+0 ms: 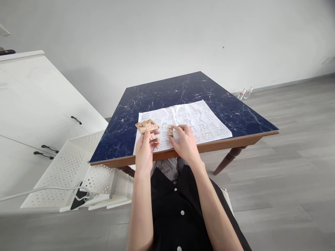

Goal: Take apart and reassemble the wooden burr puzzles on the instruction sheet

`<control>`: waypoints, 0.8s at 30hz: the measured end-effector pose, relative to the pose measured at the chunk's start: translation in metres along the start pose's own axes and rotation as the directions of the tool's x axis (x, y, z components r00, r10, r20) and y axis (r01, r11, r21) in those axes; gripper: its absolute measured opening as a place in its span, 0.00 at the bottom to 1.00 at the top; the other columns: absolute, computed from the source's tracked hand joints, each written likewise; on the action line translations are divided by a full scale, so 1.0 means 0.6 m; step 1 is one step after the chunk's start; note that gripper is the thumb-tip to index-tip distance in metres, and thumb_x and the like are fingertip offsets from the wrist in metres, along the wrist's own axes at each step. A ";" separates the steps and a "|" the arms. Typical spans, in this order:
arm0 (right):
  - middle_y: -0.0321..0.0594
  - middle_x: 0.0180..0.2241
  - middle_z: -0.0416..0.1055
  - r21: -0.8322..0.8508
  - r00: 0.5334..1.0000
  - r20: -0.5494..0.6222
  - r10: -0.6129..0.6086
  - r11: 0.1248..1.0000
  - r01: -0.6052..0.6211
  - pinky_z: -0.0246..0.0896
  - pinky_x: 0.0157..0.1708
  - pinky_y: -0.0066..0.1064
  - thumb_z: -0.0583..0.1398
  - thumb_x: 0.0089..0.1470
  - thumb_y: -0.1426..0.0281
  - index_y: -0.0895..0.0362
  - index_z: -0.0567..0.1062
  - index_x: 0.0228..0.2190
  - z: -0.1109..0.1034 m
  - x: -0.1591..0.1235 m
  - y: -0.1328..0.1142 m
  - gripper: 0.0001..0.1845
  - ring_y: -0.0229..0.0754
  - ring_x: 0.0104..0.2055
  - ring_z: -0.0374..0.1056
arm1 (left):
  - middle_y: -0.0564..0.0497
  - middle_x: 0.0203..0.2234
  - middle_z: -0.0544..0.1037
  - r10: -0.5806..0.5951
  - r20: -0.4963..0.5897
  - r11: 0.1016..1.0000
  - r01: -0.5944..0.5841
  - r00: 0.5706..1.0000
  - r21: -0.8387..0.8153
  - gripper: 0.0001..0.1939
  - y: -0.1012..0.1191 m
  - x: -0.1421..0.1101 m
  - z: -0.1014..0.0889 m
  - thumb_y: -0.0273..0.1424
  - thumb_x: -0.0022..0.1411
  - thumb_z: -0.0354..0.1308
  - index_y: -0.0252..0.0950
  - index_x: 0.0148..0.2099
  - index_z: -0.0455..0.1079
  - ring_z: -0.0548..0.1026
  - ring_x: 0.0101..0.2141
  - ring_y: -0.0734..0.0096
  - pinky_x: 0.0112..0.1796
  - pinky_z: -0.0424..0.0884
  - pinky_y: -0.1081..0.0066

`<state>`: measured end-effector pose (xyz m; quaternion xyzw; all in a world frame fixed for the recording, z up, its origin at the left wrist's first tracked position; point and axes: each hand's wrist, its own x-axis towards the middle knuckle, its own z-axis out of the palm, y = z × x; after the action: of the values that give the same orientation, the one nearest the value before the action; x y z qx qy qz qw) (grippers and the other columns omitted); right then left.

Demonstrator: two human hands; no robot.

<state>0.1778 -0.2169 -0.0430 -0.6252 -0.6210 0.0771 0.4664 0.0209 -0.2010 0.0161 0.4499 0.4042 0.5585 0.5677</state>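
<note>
My left hand (147,144) is closed, thumb and fingers curled round a small light wooden piece (152,137) with a notched edge. Just beyond its fingertips, several flat wooden pieces (142,126) with dark markings overlap in a loose pile; where hand and pile touch is hard to make out. My right hand (184,141) pinches another small notched wooden piece (170,130) between thumb and fingertips, low over the paper. Beneath both hands lies a creased white sheet (206,122) printed with rows of small diagrams, too fine to read.
The sheet rests on a dark blue marble-patterned table (162,92) with a brown wooden edge. White cabinets (39,101) and a perforated white basket (68,157) with a cable stand at the left. Two clear bottles (245,93) are on the floor by the wall.
</note>
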 end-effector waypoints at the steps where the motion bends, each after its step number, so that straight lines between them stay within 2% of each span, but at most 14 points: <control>1: 0.56 0.55 0.71 -0.068 1.000 0.010 -0.004 0.998 0.005 0.65 0.53 0.49 0.62 0.68 0.65 0.56 0.76 0.60 0.009 -0.001 0.001 0.22 0.62 0.56 0.68 | 0.44 0.44 0.82 -0.012 0.005 1.000 0.012 1.000 -0.010 0.24 0.000 0.001 -0.001 0.47 0.68 0.68 0.35 0.55 0.78 0.73 0.28 0.78 0.27 0.67 0.76; 4: 0.56 0.53 0.74 -0.178 1.000 -0.001 0.008 0.984 -0.008 0.63 0.54 0.51 0.63 0.67 0.63 0.57 0.80 0.53 0.028 -0.001 0.001 0.17 0.63 0.55 0.67 | 0.42 0.48 0.83 -0.040 0.036 0.999 0.041 0.999 -0.032 0.24 0.000 0.003 -0.003 0.44 0.66 0.71 0.35 0.57 0.77 0.75 0.31 0.76 0.28 0.69 0.76; 7: 0.54 0.50 0.77 -0.145 1.000 -0.018 0.014 0.989 -0.017 0.62 0.52 0.50 0.63 0.66 0.62 0.56 0.81 0.45 0.028 0.001 -0.001 0.12 0.63 0.53 0.68 | 0.40 0.51 0.83 -0.050 0.088 0.998 0.054 0.995 -0.043 0.21 0.002 0.005 -0.007 0.41 0.64 0.72 0.34 0.54 0.79 0.76 0.33 0.74 0.31 0.71 0.75; 11: 0.51 0.46 0.79 0.116 0.996 0.006 0.091 0.989 -0.091 0.65 0.43 0.44 0.62 0.67 0.60 0.56 0.76 0.45 0.002 0.003 -0.011 0.13 0.56 0.46 0.74 | 0.37 0.54 0.82 -0.042 0.174 0.996 0.055 0.984 -0.071 0.22 0.003 0.003 -0.014 0.38 0.65 0.72 0.32 0.57 0.78 0.78 0.37 0.72 0.36 0.74 0.74; 14: 0.46 0.41 0.81 0.332 0.982 0.053 0.182 0.924 -0.189 0.66 0.37 0.39 0.60 0.68 0.58 0.55 0.74 0.47 -0.024 0.003 -0.019 0.15 0.49 0.38 0.76 | 0.36 0.56 0.81 0.003 0.212 0.999 0.004 0.977 -0.033 0.21 0.005 -0.001 -0.015 0.38 0.69 0.69 0.32 0.59 0.77 0.80 0.40 0.70 0.40 0.76 0.72; 17: 0.44 0.41 0.81 0.401 0.984 0.091 0.152 0.899 -0.176 0.66 0.37 0.38 0.59 0.68 0.60 0.55 0.73 0.52 -0.046 0.003 -0.024 0.16 0.47 0.36 0.77 | 0.39 0.57 0.80 0.053 0.198 0.997 -0.063 0.979 0.045 0.19 0.007 -0.004 -0.011 0.39 0.71 0.68 0.34 0.58 0.77 0.82 0.43 0.68 0.43 0.79 0.71; 19: 0.43 0.38 0.81 0.401 0.989 0.101 0.111 0.905 -0.142 0.66 0.37 0.38 0.57 0.70 0.60 0.55 0.73 0.54 -0.059 0.003 -0.029 0.16 0.47 0.35 0.76 | 0.40 0.53 0.82 0.080 0.173 0.992 -0.096 0.982 0.083 0.18 0.008 -0.006 -0.008 0.41 0.71 0.68 0.34 0.56 0.78 0.84 0.43 0.65 0.46 0.81 0.68; 22: 0.43 0.37 0.80 0.377 0.996 0.085 0.027 0.924 -0.057 0.65 0.37 0.38 0.55 0.73 0.61 0.54 0.75 0.52 -0.074 0.002 -0.040 0.15 0.47 0.34 0.75 | 0.41 0.47 0.84 0.124 0.115 0.985 -0.136 0.986 0.105 0.22 0.006 -0.008 -0.004 0.44 0.70 0.68 0.33 0.57 0.78 0.86 0.42 0.63 0.50 0.82 0.63; 24: 0.44 0.38 0.80 0.361 0.995 0.094 -0.026 0.933 -0.010 0.65 0.37 0.39 0.54 0.74 0.60 0.53 0.75 0.53 -0.081 0.000 -0.047 0.15 0.47 0.34 0.75 | 0.41 0.46 0.85 0.166 0.060 0.977 -0.172 0.984 0.124 0.24 0.004 -0.009 0.000 0.45 0.70 0.68 0.33 0.59 0.78 0.87 0.42 0.62 0.51 0.82 0.62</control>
<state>0.1905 -0.2462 0.0032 -0.5221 -0.6208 0.2181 0.5427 0.0201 -0.2064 0.0182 0.5319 0.3856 0.5661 0.4979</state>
